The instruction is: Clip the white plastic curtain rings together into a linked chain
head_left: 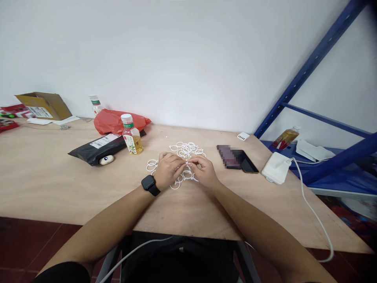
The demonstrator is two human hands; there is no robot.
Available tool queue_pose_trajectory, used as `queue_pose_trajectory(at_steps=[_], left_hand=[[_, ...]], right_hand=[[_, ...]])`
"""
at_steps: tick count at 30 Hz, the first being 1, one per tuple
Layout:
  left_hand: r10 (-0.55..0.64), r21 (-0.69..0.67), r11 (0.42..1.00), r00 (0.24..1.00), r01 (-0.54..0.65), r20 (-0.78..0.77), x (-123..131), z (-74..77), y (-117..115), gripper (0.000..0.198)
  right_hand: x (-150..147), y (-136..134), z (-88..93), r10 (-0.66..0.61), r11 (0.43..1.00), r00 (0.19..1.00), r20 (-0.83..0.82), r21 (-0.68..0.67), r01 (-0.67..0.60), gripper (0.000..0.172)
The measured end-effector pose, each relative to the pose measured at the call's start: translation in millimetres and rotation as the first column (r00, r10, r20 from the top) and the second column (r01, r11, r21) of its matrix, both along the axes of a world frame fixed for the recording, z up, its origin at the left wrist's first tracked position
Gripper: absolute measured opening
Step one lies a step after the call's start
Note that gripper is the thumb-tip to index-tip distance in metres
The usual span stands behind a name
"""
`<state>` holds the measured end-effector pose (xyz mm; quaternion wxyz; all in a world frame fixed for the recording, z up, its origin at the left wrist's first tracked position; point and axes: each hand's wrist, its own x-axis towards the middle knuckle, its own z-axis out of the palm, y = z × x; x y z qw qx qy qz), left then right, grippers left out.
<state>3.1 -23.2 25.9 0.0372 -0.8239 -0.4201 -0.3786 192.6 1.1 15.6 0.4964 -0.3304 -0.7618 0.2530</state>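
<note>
My left hand (169, 168), with a black watch (150, 184) on its wrist, meets my right hand (204, 171) over the middle of the table. Both hands are closed in a pinch, fingertips together, on a small white ring (186, 162), mostly covered by the fingers. Just behind the hands lies a loose pile of thin white rings (190, 149), some with a small knob on the rim. More white rings (176, 186) are spread in front of and between my hands, and a few (152, 162) lie left of my left hand.
To the left are a juice bottle (133, 137), a black parcel bag (91, 152), an earbud case (106, 160), a red bag (108, 120) and a cardboard box (48, 104). On the right lie two phones (249, 162) and a white power strip (276, 168) with its cable, beside a blue shelf (309, 63).
</note>
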Motion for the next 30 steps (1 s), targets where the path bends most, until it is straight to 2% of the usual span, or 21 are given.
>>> queue_pose_trajectory(at_steps=[4,8,11,13,15,18,20,23,27,30], left_hand=[[-0.021,0.032,0.999,1.0,0.021,-0.002,0.3,1.1,-0.2,0.021],[0.007,-0.01,1.0,1.0,-0.007,0.005,-0.3,-1.3,4.5,0.021],[0.031,-0.074,0.997,0.999,-0.032,-0.013,-1.7,-6.3,9.9,0.021],[0.057,-0.115,0.992,0.998,-0.058,-0.018,-3.4,-9.9,13.0,0.02],[0.098,-0.154,0.983,0.995,-0.101,-0.024,-5.6,-12.7,15.2,0.019],[0.143,-0.21,0.966,0.988,-0.152,-0.057,-9.0,-15.1,17.4,0.019],[0.146,-0.238,0.958,0.986,-0.16,-0.076,-10.5,-16.1,18.3,0.02],[0.122,-0.267,0.953,0.988,-0.143,-0.096,-10.7,-17.5,19.1,0.021],[0.089,-0.295,0.948,0.99,-0.117,-0.108,-8.7,-17.2,18.6,0.022],[0.087,-0.305,0.946,0.991,-0.113,-0.099,-7.6,-15.7,17.6,0.022]], right_hand=[[-2.1,-1.1,-0.5,0.009,1.0,1.0,0.004,0.021,-0.009,0.012],[-3.2,-0.7,-2.2,-0.034,0.999,0.998,0.058,0.03,0.032,0.014],[0.4,3.7,-3.2,-0.078,0.99,0.974,0.213,0.133,0.05,0.017],[5.2,8.3,-3.0,-0.119,0.974,0.929,0.35,0.224,0.04,0.018],[11.3,14.1,-2.8,-0.134,0.965,0.88,0.455,0.261,0.012,0.019],[23.1,25.8,-4.7,-0.136,0.976,0.855,0.5,0.214,0.03,0.021],[32.5,35.5,-8.0,-0.207,0.976,0.85,0.485,0.167,0.142,0.025],[45.6,48.8,-14.6,-0.305,0.946,0.762,0.57,0.09,0.311,0.03],[51.5,55.9,-20.0,-0.276,0.916,0.643,0.715,-0.006,0.4,0.031],[48.7,55.1,-20.2,-0.256,0.907,0.628,0.735,-0.042,0.419,0.021]])
